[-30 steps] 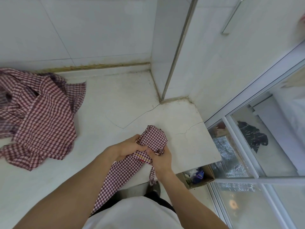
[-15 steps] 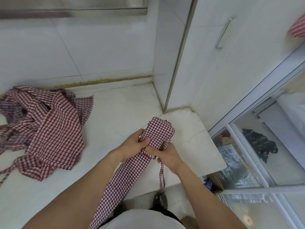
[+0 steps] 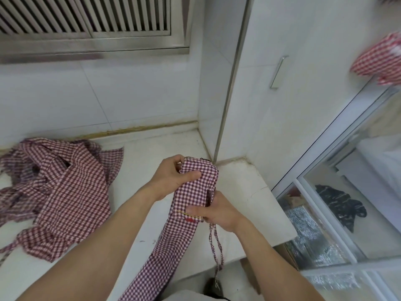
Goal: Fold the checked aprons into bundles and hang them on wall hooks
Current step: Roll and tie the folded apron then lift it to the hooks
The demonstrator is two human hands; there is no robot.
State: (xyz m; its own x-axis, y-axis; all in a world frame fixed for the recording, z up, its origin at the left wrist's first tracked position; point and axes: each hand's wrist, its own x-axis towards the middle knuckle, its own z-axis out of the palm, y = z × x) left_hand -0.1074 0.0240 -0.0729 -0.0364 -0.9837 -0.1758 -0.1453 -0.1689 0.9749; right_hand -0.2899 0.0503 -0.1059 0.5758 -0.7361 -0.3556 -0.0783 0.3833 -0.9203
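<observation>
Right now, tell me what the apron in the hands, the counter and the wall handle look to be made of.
Apron: thin woven cloth, likely cotton, matte; red-and-white check, it creases softly where the left hand and right hand grip it.
Counter: pale stone or stone-like slab, smooth; hairline cracks show.
Handle: brushed metal, probably steel; grey sheen.

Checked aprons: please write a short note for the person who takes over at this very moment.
Left hand: grips the top of the folded apron.
Right hand: pinches it lower down, near the dangling strap.
The apron is held above the white counter; its long tail hangs toward the body.
Done: one checked bundle already hangs at upper right; its hook is not visible.
Left: finish this bundle and hang it, then fold the loose apron pile on the counter's left side.
</observation>
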